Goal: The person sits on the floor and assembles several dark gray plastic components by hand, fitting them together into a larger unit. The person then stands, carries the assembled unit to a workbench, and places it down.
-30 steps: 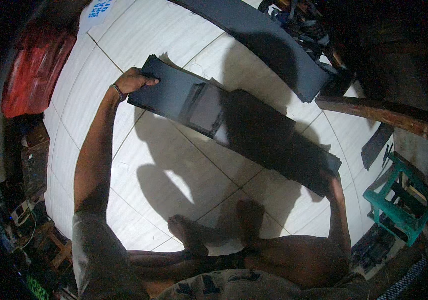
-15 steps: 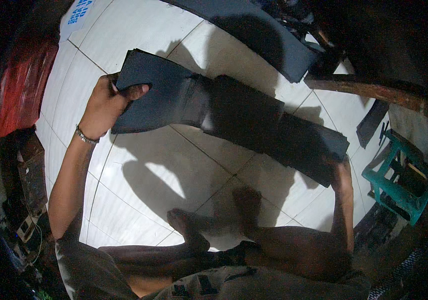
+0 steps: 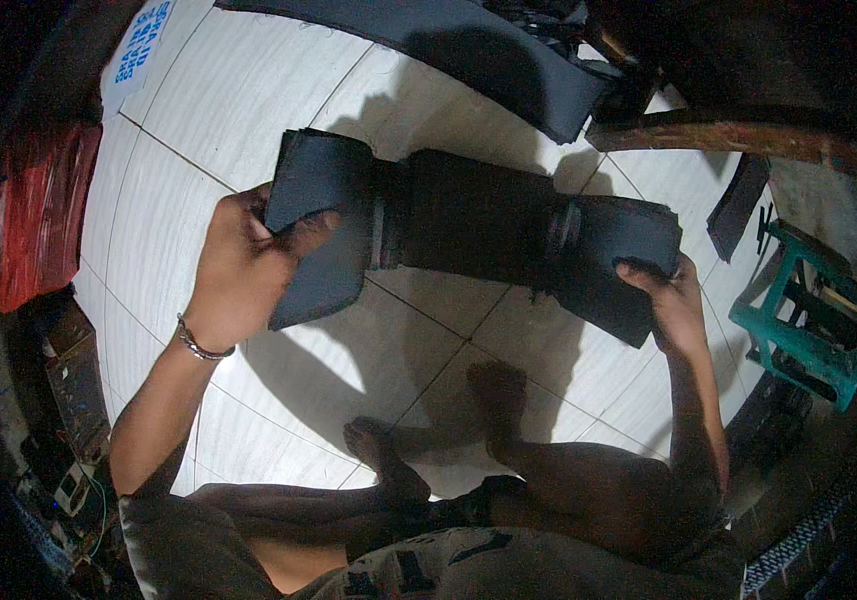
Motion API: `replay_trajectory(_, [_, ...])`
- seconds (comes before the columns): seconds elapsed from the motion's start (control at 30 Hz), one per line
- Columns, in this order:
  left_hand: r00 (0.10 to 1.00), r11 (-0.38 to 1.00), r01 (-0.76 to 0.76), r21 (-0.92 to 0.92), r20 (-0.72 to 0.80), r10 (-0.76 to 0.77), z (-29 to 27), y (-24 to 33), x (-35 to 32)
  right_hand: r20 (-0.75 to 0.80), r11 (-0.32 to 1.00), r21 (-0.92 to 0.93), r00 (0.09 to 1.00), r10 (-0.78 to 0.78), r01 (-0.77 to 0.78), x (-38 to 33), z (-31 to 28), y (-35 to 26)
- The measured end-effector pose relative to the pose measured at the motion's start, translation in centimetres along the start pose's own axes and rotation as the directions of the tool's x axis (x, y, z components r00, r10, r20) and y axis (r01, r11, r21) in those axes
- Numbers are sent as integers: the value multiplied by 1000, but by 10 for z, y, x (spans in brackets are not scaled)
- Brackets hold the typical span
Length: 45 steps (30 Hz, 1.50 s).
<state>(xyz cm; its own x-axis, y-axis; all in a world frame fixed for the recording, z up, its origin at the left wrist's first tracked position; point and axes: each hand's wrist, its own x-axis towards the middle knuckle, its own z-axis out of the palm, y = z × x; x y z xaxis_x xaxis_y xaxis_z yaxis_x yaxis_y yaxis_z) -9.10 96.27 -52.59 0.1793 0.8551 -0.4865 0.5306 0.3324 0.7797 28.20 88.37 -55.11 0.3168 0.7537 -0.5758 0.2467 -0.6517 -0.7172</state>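
A long stack of thin, dark grey-black flexible sheets (image 3: 479, 215) is held out above the floor between my two hands. My left hand (image 3: 246, 262), with a beaded bracelet at the wrist, grips its left end, thumb on top and fingers beneath. My right hand (image 3: 671, 300) pinches the right end in the same way, thumb over the face. Both end parts look bent against the darker middle, and layered edges show at the upper left corner. I cannot tell the exact material.
A larger dark sheet (image 3: 449, 45) lies on the white tiled floor (image 3: 249, 110) at the back. A curved wooden piece (image 3: 739, 135) and a green plastic stool (image 3: 814, 315) stand at right. A red bundle (image 3: 44, 215) and a white printed sack (image 3: 137, 55) are at left.
My left hand has shifted right and lower, bringing the stack's ends closer together. The left end now bends more sharply. My right thumb shows on top of the right end.
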Motion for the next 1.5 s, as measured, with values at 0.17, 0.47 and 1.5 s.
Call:
replay_trajectory(0.17, [992, 992, -106, 63, -59, 109, 15, 3, -4, 62, 998, 57, 997, 36, -40, -3, 11, -13])
replay_trajectory(0.47, [997, 996, -68, 61, -29, 70, 22, 14, -23, 33, 992, 2, 991, -128, 128, -16, 25, -22])
replay_trajectory(1.5, [619, 743, 476, -470, -421, -663, -86, 169, -592, 516, 884, -411, 857, 22, 225, -450, 9, -265])
